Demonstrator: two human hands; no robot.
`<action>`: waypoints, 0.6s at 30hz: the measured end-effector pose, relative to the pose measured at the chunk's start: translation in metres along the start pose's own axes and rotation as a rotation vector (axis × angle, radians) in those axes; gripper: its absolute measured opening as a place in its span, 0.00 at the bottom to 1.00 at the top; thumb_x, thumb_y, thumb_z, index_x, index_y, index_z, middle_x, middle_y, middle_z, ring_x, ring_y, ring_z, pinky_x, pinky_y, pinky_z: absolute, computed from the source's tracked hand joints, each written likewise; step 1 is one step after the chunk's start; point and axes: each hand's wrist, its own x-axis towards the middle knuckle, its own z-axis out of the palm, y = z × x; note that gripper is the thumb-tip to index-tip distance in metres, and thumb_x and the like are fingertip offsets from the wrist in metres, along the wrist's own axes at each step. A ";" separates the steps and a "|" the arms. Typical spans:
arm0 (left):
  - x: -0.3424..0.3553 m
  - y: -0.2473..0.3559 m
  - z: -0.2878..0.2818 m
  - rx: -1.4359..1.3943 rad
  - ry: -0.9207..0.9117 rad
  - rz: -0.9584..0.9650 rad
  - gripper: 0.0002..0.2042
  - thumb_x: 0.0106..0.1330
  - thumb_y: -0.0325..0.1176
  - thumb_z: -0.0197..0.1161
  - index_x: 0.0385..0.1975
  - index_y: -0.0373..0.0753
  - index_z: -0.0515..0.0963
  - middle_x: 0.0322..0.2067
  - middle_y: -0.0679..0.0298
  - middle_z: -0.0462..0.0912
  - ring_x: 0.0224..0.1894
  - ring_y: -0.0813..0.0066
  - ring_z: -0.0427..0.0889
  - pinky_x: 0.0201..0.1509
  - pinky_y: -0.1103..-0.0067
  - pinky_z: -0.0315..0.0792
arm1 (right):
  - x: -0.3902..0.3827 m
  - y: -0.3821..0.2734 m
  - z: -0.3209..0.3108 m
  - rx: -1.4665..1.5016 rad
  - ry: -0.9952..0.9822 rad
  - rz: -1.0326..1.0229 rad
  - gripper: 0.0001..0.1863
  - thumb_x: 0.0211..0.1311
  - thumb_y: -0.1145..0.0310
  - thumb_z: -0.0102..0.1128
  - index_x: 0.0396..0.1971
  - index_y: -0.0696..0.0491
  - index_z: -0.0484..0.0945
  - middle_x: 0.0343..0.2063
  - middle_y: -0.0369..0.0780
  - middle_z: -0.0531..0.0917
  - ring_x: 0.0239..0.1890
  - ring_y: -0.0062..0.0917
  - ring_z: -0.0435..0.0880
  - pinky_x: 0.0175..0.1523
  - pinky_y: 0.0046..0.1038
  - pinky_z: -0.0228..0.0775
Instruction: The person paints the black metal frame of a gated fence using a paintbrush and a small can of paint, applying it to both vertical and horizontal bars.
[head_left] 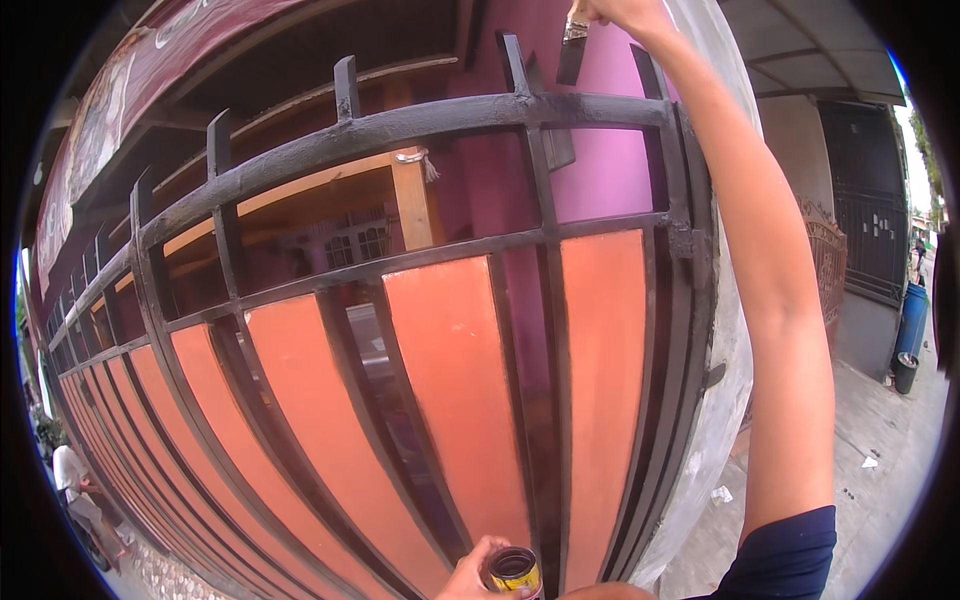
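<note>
My right hand point(625, 14), at the end of a raised arm, grips a paintbrush point(573, 42) near the top edge of the view. Its dark bristles point down, between two upright spikes of a black metal gate point(430, 125). Whether they touch any metal I cannot tell. Low in the view, my left hand point(478, 572) is wrapped round a small open paint can point(515, 568) with a yellow label and a dark inside. The can is close to the orange panels point(455, 370) set between the gate's black bars.
A grey concrete pillar point(712, 430) borders the gate on the right. Behind the bars are a wooden frame point(410, 200) and a purple wall point(605, 180). Farther right stands a blue barrel point(911, 320) by a dark gate point(862, 200). A person point(80, 485) is at the far left.
</note>
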 end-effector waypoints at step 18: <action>0.014 -0.007 -0.010 -0.015 -0.078 0.005 0.08 0.75 0.36 0.51 0.46 0.41 0.69 0.37 0.66 0.77 0.41 0.76 0.76 0.47 0.78 0.70 | 0.004 0.017 -0.010 -0.063 -0.095 -0.081 0.15 0.64 0.60 0.58 0.29 0.60 0.74 0.20 0.48 0.79 0.26 0.37 0.81 0.36 0.39 0.72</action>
